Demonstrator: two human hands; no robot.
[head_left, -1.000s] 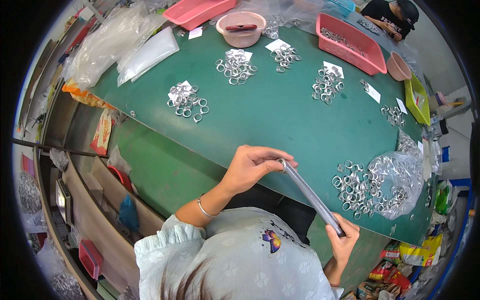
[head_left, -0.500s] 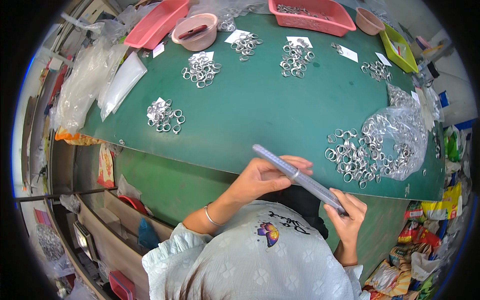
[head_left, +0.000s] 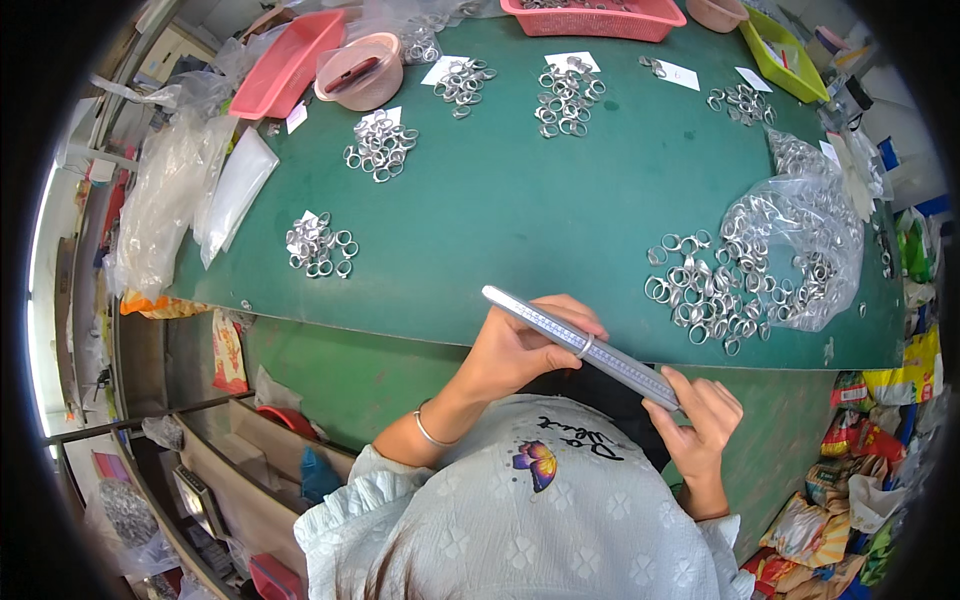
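A grey ring mandrel (head_left: pixel 630 370) with a marked scale lies slantwise between my hands, above the near table edge. Around its middle sits a silver ring (head_left: pixel 586 346). Thumb and fingers of my left hand (head_left: pixel 525 345) close about the mandrel at that ring, the fingers partly behind it. My right hand (head_left: pixel 700 415) grips the thicker lower right end. Beside it on the table lies a loose heap of silver rings (head_left: pixel 700 295), spilling from a clear plastic bag (head_left: pixel 845 250) full of rings.
Several small ring piles, such as one at the left (head_left: pixel 320 245), lie by white paper slips on the green table (head_left: pixel 450 230). Along the far side stand pink trays (head_left: pixel 290 65), a pink bowl (head_left: pixel 365 90) and a green basket (head_left: pixel 785 60). Plastic bags (head_left: pixel 170 210) cover the left edge.
The mandrel has rolled so its scale faces up more clearly, and its thin tip sits slightly further left. The ring stays at its middle. The whole view has shifted a little.
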